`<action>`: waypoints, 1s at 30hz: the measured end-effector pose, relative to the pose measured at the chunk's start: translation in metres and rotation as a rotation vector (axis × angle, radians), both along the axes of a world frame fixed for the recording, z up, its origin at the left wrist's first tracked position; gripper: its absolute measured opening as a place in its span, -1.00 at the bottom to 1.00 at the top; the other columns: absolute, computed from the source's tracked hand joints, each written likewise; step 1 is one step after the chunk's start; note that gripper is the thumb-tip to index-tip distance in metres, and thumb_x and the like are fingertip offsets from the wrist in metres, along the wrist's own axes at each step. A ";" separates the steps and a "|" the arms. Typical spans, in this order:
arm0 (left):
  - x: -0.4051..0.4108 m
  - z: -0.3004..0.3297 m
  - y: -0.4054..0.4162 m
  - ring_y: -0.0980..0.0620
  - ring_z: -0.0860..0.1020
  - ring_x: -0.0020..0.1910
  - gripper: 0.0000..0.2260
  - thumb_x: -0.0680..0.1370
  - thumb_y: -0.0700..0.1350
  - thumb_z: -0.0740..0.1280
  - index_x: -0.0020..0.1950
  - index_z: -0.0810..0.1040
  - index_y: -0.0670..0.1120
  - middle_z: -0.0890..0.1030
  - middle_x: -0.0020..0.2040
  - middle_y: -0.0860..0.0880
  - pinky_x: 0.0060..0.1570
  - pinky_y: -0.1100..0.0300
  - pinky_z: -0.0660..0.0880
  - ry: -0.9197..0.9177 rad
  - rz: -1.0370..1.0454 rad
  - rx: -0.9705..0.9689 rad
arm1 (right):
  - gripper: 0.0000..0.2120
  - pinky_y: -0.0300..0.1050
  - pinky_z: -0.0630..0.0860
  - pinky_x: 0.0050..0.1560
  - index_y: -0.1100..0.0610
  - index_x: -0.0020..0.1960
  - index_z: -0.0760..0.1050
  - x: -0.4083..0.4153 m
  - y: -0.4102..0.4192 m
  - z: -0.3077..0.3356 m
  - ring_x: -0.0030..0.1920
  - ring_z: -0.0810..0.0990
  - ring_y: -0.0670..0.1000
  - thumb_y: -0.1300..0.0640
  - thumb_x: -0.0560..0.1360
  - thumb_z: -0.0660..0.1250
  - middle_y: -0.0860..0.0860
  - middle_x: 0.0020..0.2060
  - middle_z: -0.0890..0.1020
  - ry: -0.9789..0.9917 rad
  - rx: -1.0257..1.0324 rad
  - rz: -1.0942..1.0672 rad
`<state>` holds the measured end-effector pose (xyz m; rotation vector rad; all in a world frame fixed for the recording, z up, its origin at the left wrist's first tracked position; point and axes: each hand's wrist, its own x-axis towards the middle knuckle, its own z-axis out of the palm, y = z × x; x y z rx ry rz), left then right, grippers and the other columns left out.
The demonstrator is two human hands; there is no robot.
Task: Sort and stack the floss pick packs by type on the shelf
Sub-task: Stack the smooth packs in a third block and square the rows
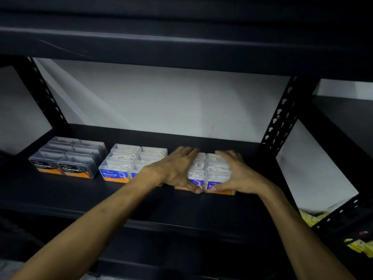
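Three groups of clear floss pick packs stand in rows on the dark shelf (121,195). At the left are dark Charcoal packs (66,158). In the middle sit white Round packs (125,162) with blue and orange labels. At the right is a group of purple-labelled packs (214,170) in two columns. My left hand (179,168) lies over the left column of that group, thumb on its front label. My right hand (234,174) cups the right column, thumb on the front. Both hands press the group from either side; part of its labels is hidden.
The shelf above (181,43) hangs low overhead. Perforated black uprights stand at the back left (42,91) and right (280,118). A white wall closes the back. Yellow packages (361,247) lie lower right, outside the rack.
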<state>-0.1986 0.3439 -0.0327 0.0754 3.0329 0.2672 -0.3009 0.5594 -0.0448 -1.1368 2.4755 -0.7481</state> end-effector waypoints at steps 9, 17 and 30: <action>-0.002 -0.006 0.000 -0.02 0.19 0.39 0.14 0.26 0.42 0.47 0.59 -0.01 -0.09 0.22 0.42 -0.02 0.45 0.10 0.19 -0.015 -0.011 0.014 | 0.12 -0.01 0.34 0.37 -0.08 0.50 0.15 -0.001 -0.003 -0.010 0.30 0.22 -0.09 -0.25 0.08 0.62 -0.15 0.27 0.26 0.051 -0.040 -0.016; -0.002 0.000 0.001 -0.06 0.17 0.47 0.19 0.25 0.53 0.36 0.61 -0.04 -0.11 0.23 0.48 -0.06 0.55 0.05 -0.09 -0.002 -0.020 -0.082 | 0.14 -0.05 0.22 0.38 -0.13 0.51 0.11 0.001 -0.004 -0.003 0.34 0.27 -0.04 -0.43 0.07 0.51 -0.15 0.34 0.29 0.200 0.070 -0.019; 0.041 0.041 -0.036 0.09 -0.11 0.60 0.21 0.22 0.44 0.49 0.63 -0.13 0.07 -0.07 0.64 0.07 0.50 0.21 -0.15 0.003 0.111 0.169 | -0.01 0.04 0.26 0.46 -0.11 0.56 0.15 0.027 -0.036 0.035 0.48 0.25 -0.01 -0.35 0.27 0.49 -0.07 0.51 0.25 0.094 -0.006 0.022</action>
